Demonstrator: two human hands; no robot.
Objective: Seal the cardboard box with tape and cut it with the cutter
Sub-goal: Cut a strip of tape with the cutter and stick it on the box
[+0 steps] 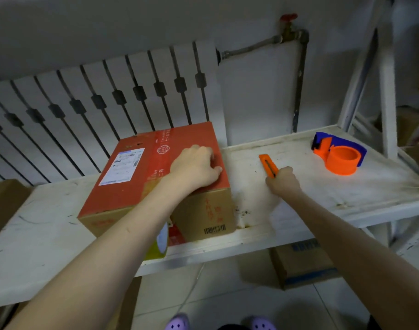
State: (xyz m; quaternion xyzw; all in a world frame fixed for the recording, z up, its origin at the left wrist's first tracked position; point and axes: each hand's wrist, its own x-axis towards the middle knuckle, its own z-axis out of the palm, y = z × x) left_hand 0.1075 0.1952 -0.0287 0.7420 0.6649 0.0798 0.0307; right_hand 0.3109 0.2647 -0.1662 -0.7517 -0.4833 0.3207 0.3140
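Cutter in hand, box pinned flat

Left hand (195, 166) presses curled fingers on the box (156, 177) at the shelf's left, steadying it; right hand (283, 181) grips the cutter (268, 165) beside it, tape dispenser (338, 153) far right.

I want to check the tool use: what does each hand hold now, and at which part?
The right hand grips the orange cutter at its near end. The left hand holds nothing; it rests flat on the cardboard box.

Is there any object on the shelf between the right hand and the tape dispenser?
Nothing visible. The right hand is on the orange cutter, and the stretch of white shelf from there to the tape dispenser is bare except for stains.
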